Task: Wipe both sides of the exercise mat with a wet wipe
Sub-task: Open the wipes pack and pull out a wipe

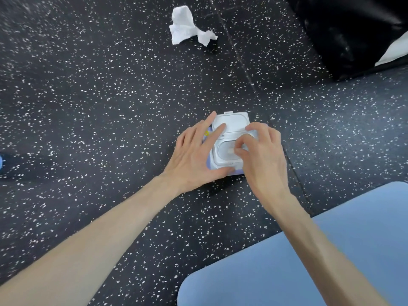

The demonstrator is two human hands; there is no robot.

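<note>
A pack of wet wipes (229, 120) lies on the speckled black floor with its white flip lid open. My left hand (194, 160) rests on the pack's left side, fingers straight and spread, holding it down. Over the pack's opening, my right hand (260, 155) has its fingers curled, and thumb and forefinger pinch at the wipe (230, 150) showing there. The light blue exercise mat (344, 250) lies flat at the lower right, partly under my right forearm. A crumpled white used wipe (187, 27) lies on the floor farther away.
A shiny black bag or cover (348, 34) with something white beside it fills the upper right corner. Floor tile seams run diagonally past the pack. A blue object (1, 164) peeks in at the left edge.
</note>
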